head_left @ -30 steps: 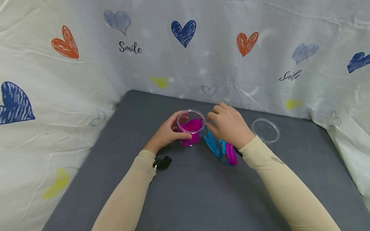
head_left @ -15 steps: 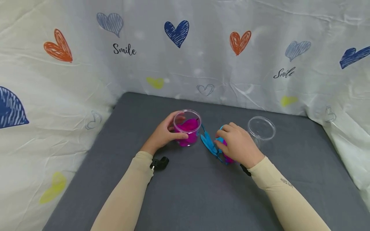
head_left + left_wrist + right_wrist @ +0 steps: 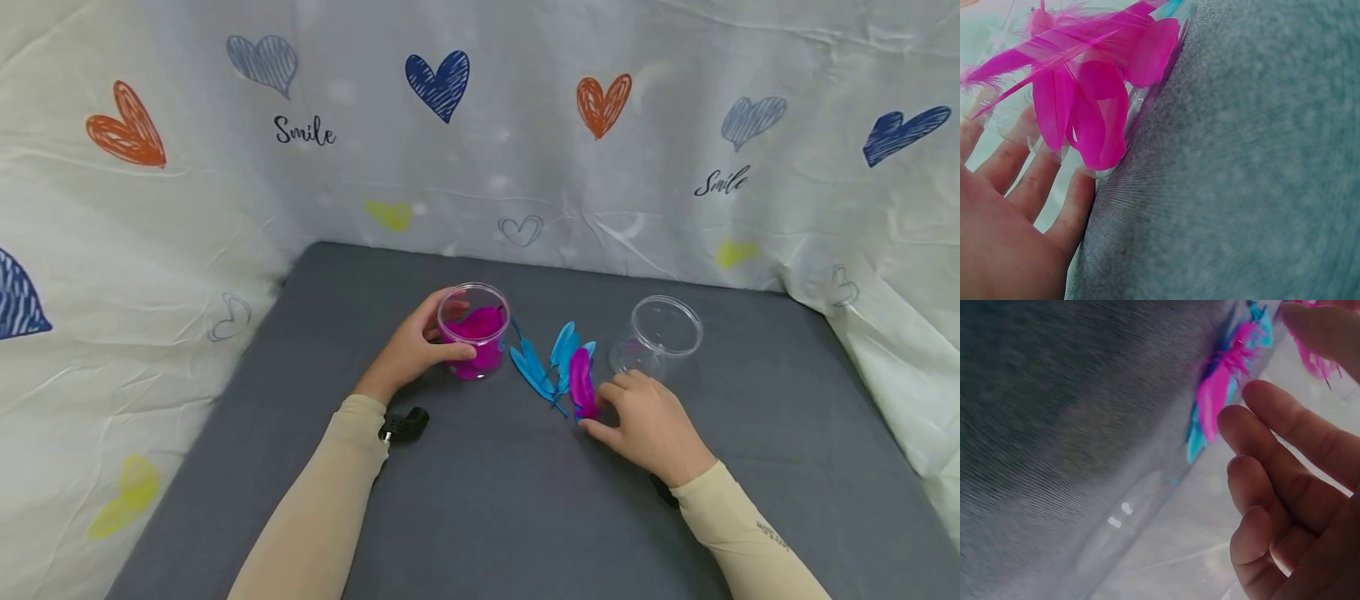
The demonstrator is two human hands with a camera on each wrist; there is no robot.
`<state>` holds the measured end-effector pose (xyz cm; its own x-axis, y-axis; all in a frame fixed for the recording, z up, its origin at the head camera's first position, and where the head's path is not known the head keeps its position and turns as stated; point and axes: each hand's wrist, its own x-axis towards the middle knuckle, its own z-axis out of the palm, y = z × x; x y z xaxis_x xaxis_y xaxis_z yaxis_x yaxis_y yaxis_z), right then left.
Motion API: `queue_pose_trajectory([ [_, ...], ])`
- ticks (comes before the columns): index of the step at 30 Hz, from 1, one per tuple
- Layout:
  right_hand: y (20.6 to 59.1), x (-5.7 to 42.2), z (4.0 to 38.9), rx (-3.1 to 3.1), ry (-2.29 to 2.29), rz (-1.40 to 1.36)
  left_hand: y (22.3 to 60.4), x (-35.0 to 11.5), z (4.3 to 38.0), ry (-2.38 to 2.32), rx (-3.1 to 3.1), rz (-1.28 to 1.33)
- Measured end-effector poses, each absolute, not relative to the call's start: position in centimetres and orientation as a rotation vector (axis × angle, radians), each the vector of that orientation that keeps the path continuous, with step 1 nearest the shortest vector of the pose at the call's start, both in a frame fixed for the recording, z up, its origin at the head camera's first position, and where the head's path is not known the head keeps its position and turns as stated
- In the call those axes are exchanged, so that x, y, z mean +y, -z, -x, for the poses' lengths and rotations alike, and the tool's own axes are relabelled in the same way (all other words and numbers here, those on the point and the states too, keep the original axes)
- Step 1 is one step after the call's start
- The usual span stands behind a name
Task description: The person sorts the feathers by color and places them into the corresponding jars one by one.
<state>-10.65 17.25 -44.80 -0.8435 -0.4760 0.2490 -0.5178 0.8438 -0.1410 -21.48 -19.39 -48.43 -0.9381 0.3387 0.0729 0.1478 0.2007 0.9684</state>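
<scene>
My left hand (image 3: 412,346) grips a clear plastic jar (image 3: 475,335) from its left side, thumb in front and fingers behind. Pink feathers (image 3: 1097,112) fill the jar's lower part, with a bit of blue among them. My right hand (image 3: 651,421) reaches to a pink feather (image 3: 581,379) lying on the table, thumb and fingertips close around its lower end. In the right wrist view its fingers (image 3: 1297,431) are apart, with no feather pinched between them. Several blue feathers (image 3: 564,354) lie left of that pink one.
A second clear jar (image 3: 666,327) stands behind my right hand, and nothing coloured shows inside it. Grey cloth (image 3: 480,508) covers the table. A white curtain (image 3: 525,150) with printed hearts hangs along the back and sides.
My right hand has come down from beside the held jar, passed over the loose feathers, and drawn back to their right side. The left hand keeps its grip on the jar.
</scene>
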Motion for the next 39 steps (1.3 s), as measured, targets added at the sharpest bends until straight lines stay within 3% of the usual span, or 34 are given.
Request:
queue_pose_trajectory([
  [21, 46.0, 18.2, 10.2, -2.770, -0.315, -0.706, 48.2, -18.8, 21.0, -1.833, 2.298, -0.464],
  [39, 43.4, 19.7, 10.2, -2.563, -0.381, -0.690, 48.2, -19.3, 21.1, -1.815, 2.332, -0.447],
])
